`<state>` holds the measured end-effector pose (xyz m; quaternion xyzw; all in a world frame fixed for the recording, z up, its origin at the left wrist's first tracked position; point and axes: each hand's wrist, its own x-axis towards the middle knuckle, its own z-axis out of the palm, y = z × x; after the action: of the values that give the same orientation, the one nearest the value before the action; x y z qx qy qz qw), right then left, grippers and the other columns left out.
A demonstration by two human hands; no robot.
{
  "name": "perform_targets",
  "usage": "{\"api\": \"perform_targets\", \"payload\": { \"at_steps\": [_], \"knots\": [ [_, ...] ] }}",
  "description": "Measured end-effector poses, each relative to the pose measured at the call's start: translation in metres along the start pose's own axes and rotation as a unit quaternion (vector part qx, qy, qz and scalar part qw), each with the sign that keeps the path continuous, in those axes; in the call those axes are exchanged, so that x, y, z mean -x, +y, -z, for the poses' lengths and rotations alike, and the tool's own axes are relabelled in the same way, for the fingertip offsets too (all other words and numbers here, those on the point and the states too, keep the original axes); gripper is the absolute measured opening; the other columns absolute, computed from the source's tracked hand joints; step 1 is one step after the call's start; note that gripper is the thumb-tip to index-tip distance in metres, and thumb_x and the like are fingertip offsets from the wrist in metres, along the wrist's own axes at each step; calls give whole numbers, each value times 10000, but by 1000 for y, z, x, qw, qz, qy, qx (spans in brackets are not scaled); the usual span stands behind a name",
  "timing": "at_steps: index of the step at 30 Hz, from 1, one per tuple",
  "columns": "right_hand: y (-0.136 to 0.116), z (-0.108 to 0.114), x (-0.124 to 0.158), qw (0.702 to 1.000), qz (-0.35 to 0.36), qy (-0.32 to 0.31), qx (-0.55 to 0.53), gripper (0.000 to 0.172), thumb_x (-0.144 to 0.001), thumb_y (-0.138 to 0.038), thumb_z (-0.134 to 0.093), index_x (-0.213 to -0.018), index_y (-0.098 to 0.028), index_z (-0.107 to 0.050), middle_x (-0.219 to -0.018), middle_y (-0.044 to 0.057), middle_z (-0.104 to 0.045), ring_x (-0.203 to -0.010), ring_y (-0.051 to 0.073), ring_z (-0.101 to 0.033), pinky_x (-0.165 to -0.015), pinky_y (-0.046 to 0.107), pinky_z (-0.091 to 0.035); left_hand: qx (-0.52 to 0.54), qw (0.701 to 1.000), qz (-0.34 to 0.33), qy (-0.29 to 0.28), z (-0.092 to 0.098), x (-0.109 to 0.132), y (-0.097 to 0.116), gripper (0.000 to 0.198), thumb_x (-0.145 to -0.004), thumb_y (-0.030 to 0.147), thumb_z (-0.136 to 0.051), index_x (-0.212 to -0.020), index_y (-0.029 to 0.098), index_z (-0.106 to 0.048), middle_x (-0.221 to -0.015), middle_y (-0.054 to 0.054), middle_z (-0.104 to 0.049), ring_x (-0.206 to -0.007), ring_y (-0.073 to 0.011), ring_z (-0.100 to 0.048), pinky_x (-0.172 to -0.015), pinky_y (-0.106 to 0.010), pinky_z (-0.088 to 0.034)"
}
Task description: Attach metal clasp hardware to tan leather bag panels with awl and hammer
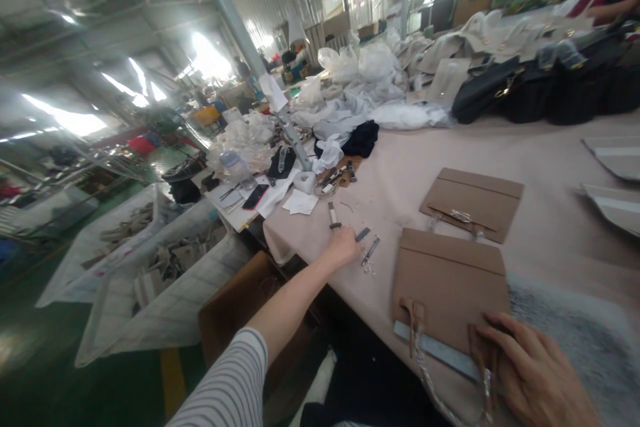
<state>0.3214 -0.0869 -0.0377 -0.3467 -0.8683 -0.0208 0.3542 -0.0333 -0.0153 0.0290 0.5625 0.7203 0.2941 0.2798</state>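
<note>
Paper (273, 93), blurred, right hand (543, 367) on brown panel (445, 273)

Black bags (533, 95), phone (255, 197) beside papers (273, 201), white bins (165, 320)

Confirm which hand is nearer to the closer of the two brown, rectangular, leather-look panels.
Right. The right hand is at the near right corner of that panel; the left hand is off to its left, clearly apart from it.

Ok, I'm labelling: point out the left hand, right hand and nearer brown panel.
Left hand (344, 246), head view: its back.
Right hand (543, 367), head view: its back.
Nearer brown panel (450, 283), head view: its middle.
</note>
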Motion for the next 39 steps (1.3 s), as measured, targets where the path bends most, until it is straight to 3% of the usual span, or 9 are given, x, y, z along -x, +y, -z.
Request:
{"api": "perform_targets", "payload": {
  "at_steps": [4,12,16,18,20,23,25,30,39],
  "knots": [
    [-4,1,-1,1000,-13,-10,-1,267,-927,-125,-437,-1106,-246,-594,-1140,123,-644,-983,304,-622,-791,477,-519,58,998,18,-12,11,0,6,382,-968,385,-657,-1265,149,-616,-1272,-103,-622,-1118,-272,-641,-928,-436,-578],
    [-10,3,7,996,-66,-52,-12,275,-920,-110,-436,-1098,-199,-625,-1208,121,-626,-1083,292,-571,-924,484,-509,162,982,70,-66,11,6,5,381,-977,386,-643,-1270,144,-611,-1270,-103,-624,-1098,-263,-645,-919,-443,-583],
    [-12,3,8,994,-84,-66,-24,295,-909,-94,-433,-1094,-190,-642,-1217,126,-621,-1111,292,-553,-953,486,-496,204,969,101,-96,8,10,-5,265,-981,355,-633,-1077,109,-643,-1000,-81,-685,-855,-188,-682,-785,-364,-601],
    [-13,4,8,993,-90,-67,-27,284,-915,-97,-436,-1087,-188,-643,-1215,128,-621,-1114,294,-549,-954,486,-494,272,948,126,-112,-1,16,-6,240,-937,332,-685,-949,104,-608,-817,-54,-672,-702,-158,-675,-710,-331,-594],
    [-13,4,8,993,-92,-71,-29,281,-920,-98,-437,-1094,-184,-640,-1223,131,-619,-1128,299,-544,-961,491,-489,385,903,143,-130,-17,27,-3,318,-843,338,-783,-938,124,-568,-750,-31,-667,-649,-159,-683,-680,-321,-590],
    [-13,5,7,993,-91,-75,-26,282,-927,-94,-428,-1097,-178,-637,-1226,135,-617,-1130,300,-543,-962,493,-485,519,829,129,-167,-47,47,6,565,-672,376,-909,-1047,148,-552,-787,-22,-695,-720,-200,-730,-697,-324,-592],
    [-14,5,6,993,-90,-72,-25,280,-930,-96,-423,-1087,-178,-639,-1214,136,-623,-1123,296,-549,-953,485,-487,546,809,111,-187,-68,59,12,665,-621,400,-934,-1109,151,-557,-821,-28,-707,-770,-222,-744,-706,-327,-592],
    [-14,4,6,992,-96,-66,-39,269,-935,-121,-435,-1094,-182,-642,-1204,135,-632,-1117,293,-562,-951,483,-489,511,835,55,-197,-100,75,19,527,-626,355,-927,-975,134,-599,-849,-58,-724,-791,-208,-738,-745,-330,-598],
    [-13,4,7,991,-108,-58,-44,240,-941,-128,-445,-1074,-193,-633,-1180,121,-644,-1100,292,-571,-943,478,-486,349,914,-122,-165,-103,94,11,167,-865,263,-687,-963,139,-634,-914,-94,-742,-795,-168,-711,-758,-295,-617]
  ]
}}
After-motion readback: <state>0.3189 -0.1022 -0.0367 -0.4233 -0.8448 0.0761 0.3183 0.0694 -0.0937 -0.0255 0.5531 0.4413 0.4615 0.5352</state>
